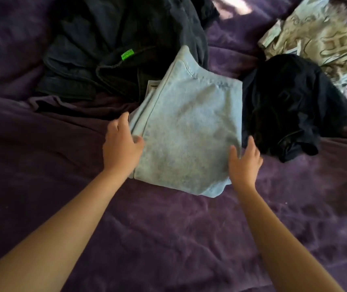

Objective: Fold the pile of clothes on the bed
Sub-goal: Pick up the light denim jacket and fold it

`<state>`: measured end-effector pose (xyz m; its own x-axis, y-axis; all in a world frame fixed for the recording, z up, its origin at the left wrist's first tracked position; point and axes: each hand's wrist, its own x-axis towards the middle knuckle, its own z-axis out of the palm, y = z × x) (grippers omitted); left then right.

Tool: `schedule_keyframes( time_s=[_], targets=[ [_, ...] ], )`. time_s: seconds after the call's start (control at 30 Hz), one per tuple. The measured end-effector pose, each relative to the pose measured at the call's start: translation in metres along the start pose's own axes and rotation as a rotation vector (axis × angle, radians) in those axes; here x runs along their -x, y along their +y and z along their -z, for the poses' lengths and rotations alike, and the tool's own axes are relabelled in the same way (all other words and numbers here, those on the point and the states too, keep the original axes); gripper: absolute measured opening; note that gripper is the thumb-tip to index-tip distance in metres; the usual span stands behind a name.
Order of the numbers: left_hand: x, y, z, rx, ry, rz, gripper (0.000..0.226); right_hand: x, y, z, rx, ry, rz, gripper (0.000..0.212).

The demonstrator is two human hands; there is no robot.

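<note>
Jeans [187, 131] lie folded. Left hand [121, 144] rests on their left edge, grip unclear; right hand [244, 163] is spread alongside. Uneven lifting would likely unfold the layers.

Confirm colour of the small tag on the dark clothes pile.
Bright green. The tag shows best in the head view.
</note>
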<state>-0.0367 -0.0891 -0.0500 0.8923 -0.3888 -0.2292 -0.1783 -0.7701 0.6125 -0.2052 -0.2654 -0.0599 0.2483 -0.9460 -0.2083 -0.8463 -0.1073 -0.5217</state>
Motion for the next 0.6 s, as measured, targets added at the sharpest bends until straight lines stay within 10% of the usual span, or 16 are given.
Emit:
schedule_keyframes(
  time_s=[0.1,0.17,0.33,0.6],
  targets=[
    [0.008,-0.001,-0.015,-0.394,0.188,-0.622,0.063,0.029,-0.004,-0.018,0.283,-0.007,0.618,0.066],
    [0.008,-0.003,-0.027,-0.586,0.017,-0.902,0.083,0.032,0.013,-0.039,0.569,-0.111,0.849,0.077],
    [-0.008,-0.033,-0.028,-0.815,-0.454,-0.716,0.118,0.02,0.035,-0.048,0.668,-0.157,0.991,0.098],
    [0.004,-0.062,-0.032,-0.808,-0.216,-0.968,0.134,0.04,0.062,-0.06,0.597,0.003,0.963,0.12]
  ],
)
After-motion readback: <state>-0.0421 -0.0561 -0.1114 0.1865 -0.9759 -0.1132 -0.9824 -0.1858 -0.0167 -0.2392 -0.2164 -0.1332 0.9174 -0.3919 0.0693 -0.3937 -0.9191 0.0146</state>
